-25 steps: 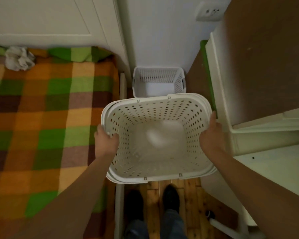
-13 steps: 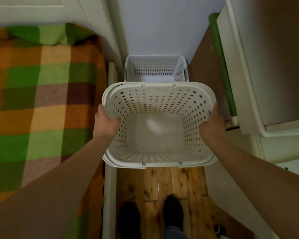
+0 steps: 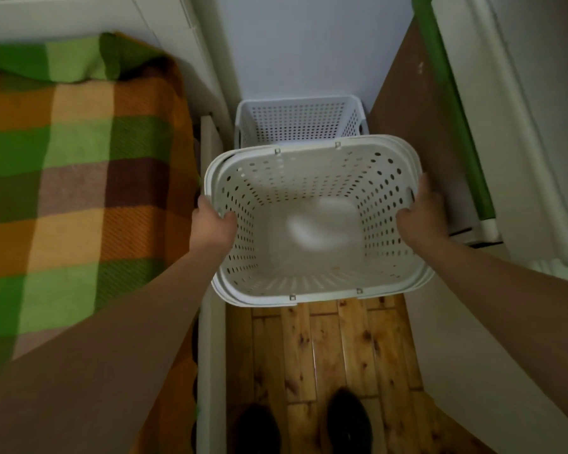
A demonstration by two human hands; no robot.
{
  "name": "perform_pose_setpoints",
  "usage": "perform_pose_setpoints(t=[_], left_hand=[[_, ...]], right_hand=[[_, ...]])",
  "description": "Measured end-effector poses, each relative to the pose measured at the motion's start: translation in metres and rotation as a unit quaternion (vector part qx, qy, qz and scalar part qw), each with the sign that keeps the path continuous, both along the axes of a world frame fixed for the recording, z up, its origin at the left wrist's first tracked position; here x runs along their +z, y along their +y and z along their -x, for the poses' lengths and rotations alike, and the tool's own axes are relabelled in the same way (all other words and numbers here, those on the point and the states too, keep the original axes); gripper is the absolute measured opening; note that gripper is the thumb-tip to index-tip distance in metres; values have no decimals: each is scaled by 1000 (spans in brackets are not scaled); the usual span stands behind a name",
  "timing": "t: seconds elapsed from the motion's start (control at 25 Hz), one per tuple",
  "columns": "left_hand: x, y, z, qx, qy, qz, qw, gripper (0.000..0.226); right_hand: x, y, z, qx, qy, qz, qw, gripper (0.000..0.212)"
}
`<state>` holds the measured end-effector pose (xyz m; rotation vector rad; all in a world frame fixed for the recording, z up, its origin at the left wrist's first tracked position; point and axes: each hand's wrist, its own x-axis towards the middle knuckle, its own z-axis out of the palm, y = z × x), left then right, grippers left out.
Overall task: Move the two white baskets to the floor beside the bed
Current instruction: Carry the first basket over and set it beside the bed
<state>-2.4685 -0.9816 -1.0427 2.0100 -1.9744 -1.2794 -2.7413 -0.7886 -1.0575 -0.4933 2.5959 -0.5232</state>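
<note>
We grip the large basket (image 3: 315, 221) by its rim, left hand (image 3: 212, 224) at nine o'clock, right hand (image 3: 418, 217) at three, fingers closed on it; lowered carelessly, it could catch the small basket (image 3: 295, 122) at twelve (a tight gap beside the bed (image 3: 79, 178)).

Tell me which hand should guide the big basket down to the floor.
Left, probably: the left hand grips the large basket rim beside the bed frame, steering that tight side. The right hand grips opposite.

two white baskets (image 3: 315, 224) (image 3: 295, 121), two hands (image 3: 212, 224) (image 3: 420, 214), one bed (image 3: 79, 178)
</note>
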Motion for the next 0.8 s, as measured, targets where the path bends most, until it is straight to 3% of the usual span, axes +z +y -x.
perform_pose_setpoints(t=[0.28, 0.44, 0.6, 0.8], left_hand=[[-9, -22, 7, -14, 22, -17, 1000, 52], [-5, -21, 9, -47, 24, -16, 998, 54], [14, -17, 13, -110, -3, 15, 994, 58], [76, -11, 27, -161, 64, 47, 984, 58]], right_hand=[[-10, -8, 5, -34, -42, 16, 998, 69], [-5, -17, 7, -19, -54, -29, 998, 67], [18, -32, -6, 71, -34, -4, 997, 70], [79, -57, -34, 168, -13, 86, 982, 67]])
